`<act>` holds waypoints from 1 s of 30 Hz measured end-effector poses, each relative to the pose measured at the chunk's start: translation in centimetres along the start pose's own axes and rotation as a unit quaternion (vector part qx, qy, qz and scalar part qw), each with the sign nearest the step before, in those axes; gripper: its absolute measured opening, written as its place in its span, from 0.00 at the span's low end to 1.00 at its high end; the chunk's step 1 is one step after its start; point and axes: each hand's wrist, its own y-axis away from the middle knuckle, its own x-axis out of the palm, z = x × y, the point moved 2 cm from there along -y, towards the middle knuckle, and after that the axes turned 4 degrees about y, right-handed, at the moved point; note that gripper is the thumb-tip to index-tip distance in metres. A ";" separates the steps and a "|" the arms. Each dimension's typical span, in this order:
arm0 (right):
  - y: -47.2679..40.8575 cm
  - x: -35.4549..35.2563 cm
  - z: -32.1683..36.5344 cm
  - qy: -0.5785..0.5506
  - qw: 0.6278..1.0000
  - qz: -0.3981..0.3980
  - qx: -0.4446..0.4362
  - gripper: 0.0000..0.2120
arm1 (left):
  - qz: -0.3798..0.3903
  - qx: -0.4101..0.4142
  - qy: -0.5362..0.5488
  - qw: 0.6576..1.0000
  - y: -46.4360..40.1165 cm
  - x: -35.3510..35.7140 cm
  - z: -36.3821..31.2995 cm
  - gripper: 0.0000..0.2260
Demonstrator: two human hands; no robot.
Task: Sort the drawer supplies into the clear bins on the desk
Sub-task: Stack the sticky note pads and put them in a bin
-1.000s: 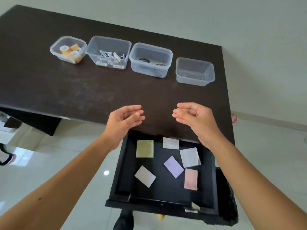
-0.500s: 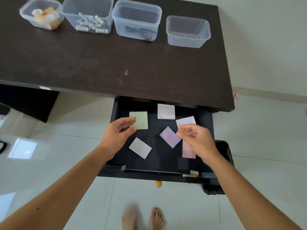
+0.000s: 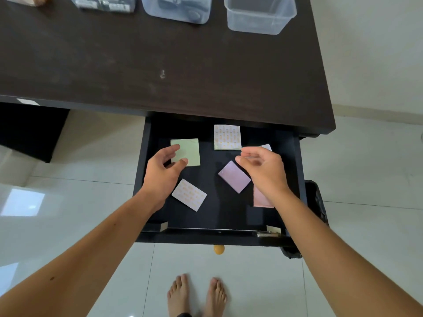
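— So, where are my hands?

— Both are over the open drawer (image 3: 297, 179). My left hand (image 3: 161, 175) is spread, thumb and fingers bracketing the pale green pad (image 3: 188, 151), probably to pinch its edges. My right hand (image 3: 263, 170) curls loosely above the white pad (image 3: 266, 147), gripping nothing.

— And the stock?

— Flat matte paper pads, some patterned, scattered on the dark drawer floor; the empty bin (image 3: 258, 19), smooth clear plastic, waits on the desk (image 3: 160, 65).

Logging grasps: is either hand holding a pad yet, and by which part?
Nothing held. Left hand is open over the green pad; right hand is open, empty.
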 end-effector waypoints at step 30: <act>-4.3 3.9 0.7 0.120 0.993 -0.022 0.003 0.19 | -0.081 0.004 -0.132 0.988 -1.7 3.6 0.9 0.34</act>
